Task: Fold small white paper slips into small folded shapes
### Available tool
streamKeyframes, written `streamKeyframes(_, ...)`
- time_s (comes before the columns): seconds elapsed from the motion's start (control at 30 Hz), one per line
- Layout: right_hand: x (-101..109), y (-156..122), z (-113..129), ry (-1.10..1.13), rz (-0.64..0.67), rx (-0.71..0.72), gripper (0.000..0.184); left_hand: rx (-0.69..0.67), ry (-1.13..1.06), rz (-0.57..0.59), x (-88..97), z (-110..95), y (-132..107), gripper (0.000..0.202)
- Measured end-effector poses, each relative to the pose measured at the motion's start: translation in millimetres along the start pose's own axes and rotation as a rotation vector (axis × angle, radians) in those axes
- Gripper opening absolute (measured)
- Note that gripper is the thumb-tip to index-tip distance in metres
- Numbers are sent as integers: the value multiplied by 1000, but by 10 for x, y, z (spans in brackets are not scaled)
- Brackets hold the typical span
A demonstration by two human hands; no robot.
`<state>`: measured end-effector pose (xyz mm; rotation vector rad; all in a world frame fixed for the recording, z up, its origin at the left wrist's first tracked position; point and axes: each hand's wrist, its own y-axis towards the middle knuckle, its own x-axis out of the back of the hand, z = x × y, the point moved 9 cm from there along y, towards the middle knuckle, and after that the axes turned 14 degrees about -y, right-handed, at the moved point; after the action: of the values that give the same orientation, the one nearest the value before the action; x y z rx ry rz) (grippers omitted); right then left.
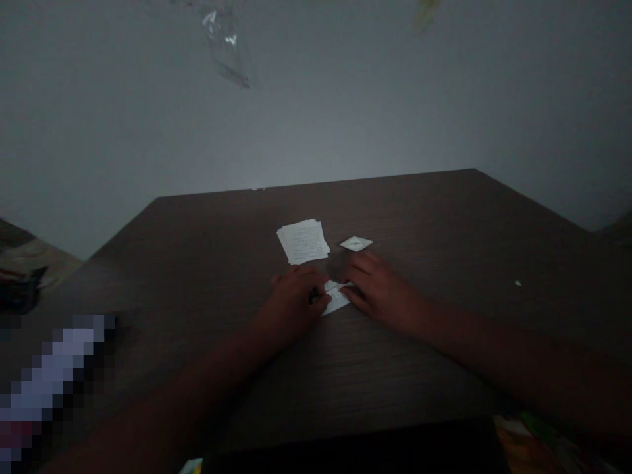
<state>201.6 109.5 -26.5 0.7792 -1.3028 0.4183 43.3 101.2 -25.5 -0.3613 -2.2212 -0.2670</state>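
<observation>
Head view, paper slip (pixel 336 298) half-hidden between hands (pixel 291 304)

The left forearm (pixel 182 368) and right forearm (pixel 508 349) reach in from the lower corners, angling together behind the fingers. The left hand (pixel 292 301) sits knuckles up, its fingers (pixel 316 296) curled down, tips turned toward the right hand (pixel 378 289). That hand lies flatter, its fingers (pixel 358 270) slightly spread and pointing back, just beside the left fingertips.
</observation>
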Motion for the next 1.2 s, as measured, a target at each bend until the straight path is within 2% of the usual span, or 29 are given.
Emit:
streamKeyframes(0.13, -78, -95, 256, -35, 43, 111, 29, 4, 48, -30, 31, 7, 19, 12)
streamKeyframes(0.3, -118, -158, 379, -72, 56, 157, 37, 34, 80, -19, 20, 37, 30, 14)
streamKeyframes(0.47, -84, -172, 379, -106, 49, 168, 35, 20, 80, 12, 20, 58, 33, 16)
streamKeyframes(0.63, -78, -199, 405, -189, -9, 198, 30, 36, 81, 147, 10, 129, 52, 25)
streamKeyframes(0.8, -89, -212, 421, -204, -11, 209, 31, -6, 50, 225, 48, 162, 27, 37)
streamKeyframes(1.0, -111, -220, 443, -238, 19, 210, 42, -74, 22, 235, 76, 133, -16, 38)
streamKeyframes(1.2, -77, -209, 437, -331, 89, 177, 50, -27, 45, 260, 65, 162, 8, 41)
